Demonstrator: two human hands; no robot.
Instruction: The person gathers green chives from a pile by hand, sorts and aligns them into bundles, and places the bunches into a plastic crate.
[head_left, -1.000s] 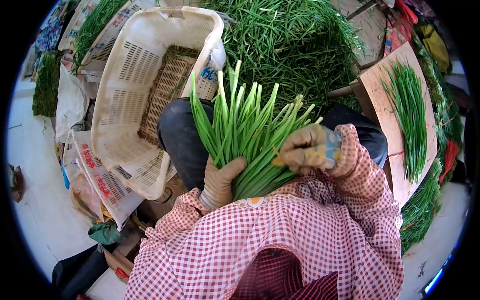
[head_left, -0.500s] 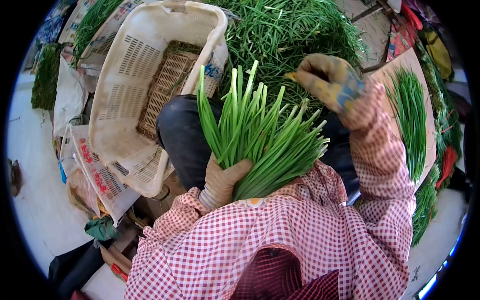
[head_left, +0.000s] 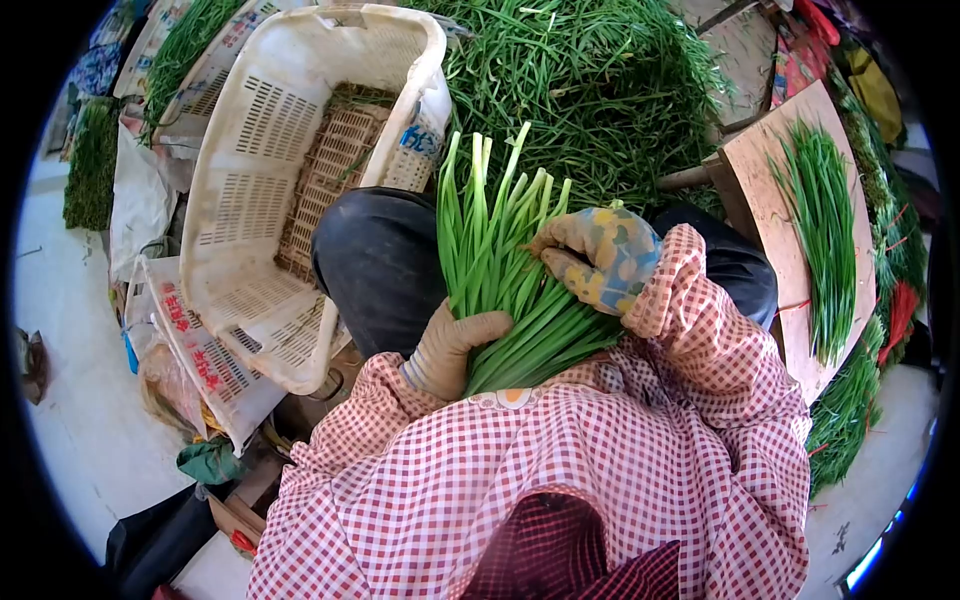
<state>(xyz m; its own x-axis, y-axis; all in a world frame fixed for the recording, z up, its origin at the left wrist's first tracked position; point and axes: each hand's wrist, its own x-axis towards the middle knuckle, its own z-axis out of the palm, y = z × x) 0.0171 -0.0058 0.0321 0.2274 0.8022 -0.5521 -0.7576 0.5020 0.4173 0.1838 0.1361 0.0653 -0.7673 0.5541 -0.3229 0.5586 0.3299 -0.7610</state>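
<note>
A bunch of green chives (head_left: 490, 230) fans out over my lap, its pale cut ends pointing up and away from me. My left hand (head_left: 452, 345), in a tan glove, is closed around the lower left of the bunch, thumb across the leaves. From the right, my right hand (head_left: 597, 258), in a glove with a blue and yellow pattern, reaches over the bunch. Its fingertips are pinched together against the stalks, and what lies between them is too small to make out.
A big white plastic basket (head_left: 225, 200) stands at the left, with bits of greens on its bottom. Ahead lies a large heap of loose chives (head_left: 580, 80). On a board (head_left: 765, 150) at the right rests a sorted chive bundle (head_left: 822, 240). A printed sack (head_left: 190, 340) hangs beside the basket.
My right hand has come down and left from above the heap onto the bunch, its fingers now at the stalks. The bunch is gathered narrower; my left hand keeps its hold.
</note>
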